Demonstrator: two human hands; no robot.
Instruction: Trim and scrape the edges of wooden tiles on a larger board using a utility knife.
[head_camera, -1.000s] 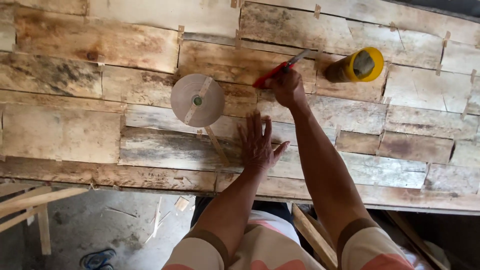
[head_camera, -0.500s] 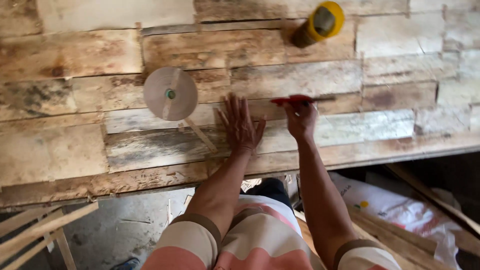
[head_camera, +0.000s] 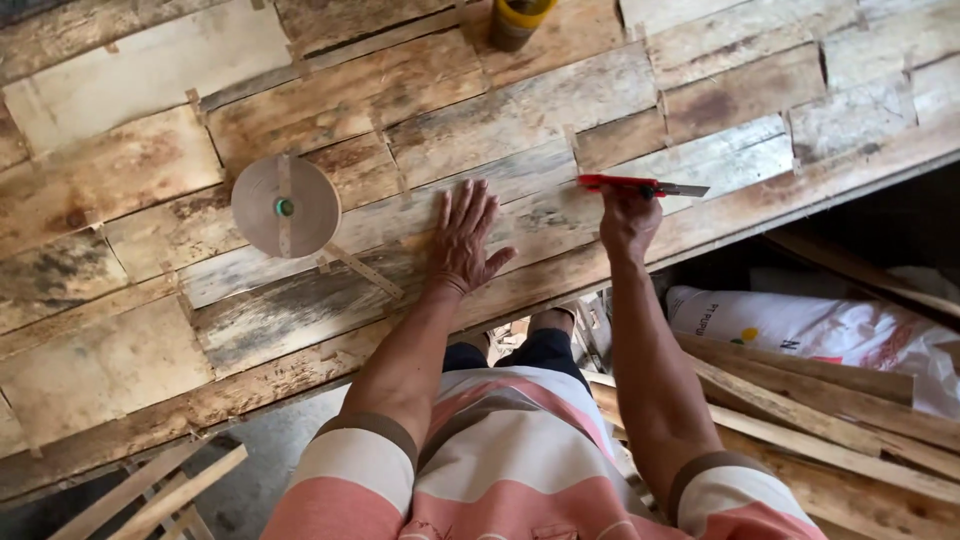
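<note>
Worktop is a sheet of patched wood veneer strips (head_camera: 150, 180), weathered and stained, joined with short bits of brown tape; it fills the upper two thirds of the head view. Its near edge runs diagonally from lower left to upper right.

Left hand (head_camera: 465, 235): flat on the veneer, palm down, fingers spread wide, gripping nothing. It presses near the middle of the sheet, close to the near edge.

Right hand (head_camera: 628, 222): fingers curled around a red utility knife (head_camera: 640, 186), blade extended to the right. Knife lies roughly horizontal just above the veneer surface, near the edge. Can't tell if the blade touches the wood.

Roll of brown paper tape (head_camera: 286, 205) lies flat on the sheet, well left of the left hand. A loose tail of tape (head_camera: 362, 270) runs from it down-right toward that hand, stops short of it.

Yellow-rimmed container (head_camera: 518, 18) at the top edge, partly cut off.

Below the worktop: white printed sack (head_camera: 800, 335) and loose wooden slats (head_camera: 790, 405) at right, more slats (head_camera: 150, 490) lower left.
</note>
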